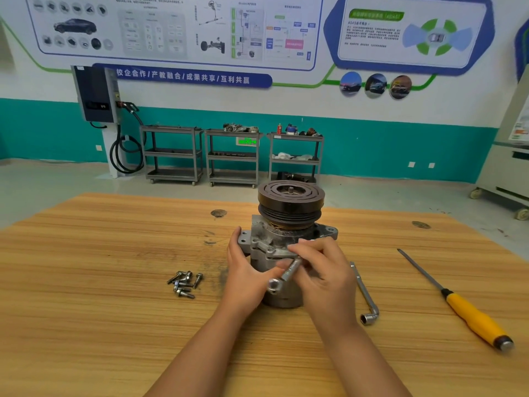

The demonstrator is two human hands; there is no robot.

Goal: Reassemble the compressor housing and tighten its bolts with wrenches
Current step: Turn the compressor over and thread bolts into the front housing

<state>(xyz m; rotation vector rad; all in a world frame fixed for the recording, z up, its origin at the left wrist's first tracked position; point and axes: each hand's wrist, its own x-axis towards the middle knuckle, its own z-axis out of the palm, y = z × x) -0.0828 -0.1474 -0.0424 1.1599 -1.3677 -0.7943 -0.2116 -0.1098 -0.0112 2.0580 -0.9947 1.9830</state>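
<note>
**Long bolt held at compressor flange, both hands on**

One wooden table [114, 325]. One compressor [289, 213] stands upright on it, dark pulley on top and grey housing below, right between the two hands.

Left hand [244, 270]: fingers wrapped round the housing's left side at the mounting ear, thumb across the front, gripping it.

Right hand [326, 270]: fingers curled narrow, pinching one long bolt [286, 275] by the shank. The bolt is tilted, with its hex head toward the camera below the fingertips and its threaded end up at the flange under the right fingers. The shank runs just beside the left thumb. Cannot tell if the tip is in a hole.

One screwdriver [458, 299] with a yellow handle lies well right of the right hand, untouched. One L-shaped socket wrench [365, 293] lies just right of the right hand, not touching it.

Loose short bolts [184, 283] are heaped near the left hand, on its left. About seven, but they overlap, so the exact count is unclear.
</note>
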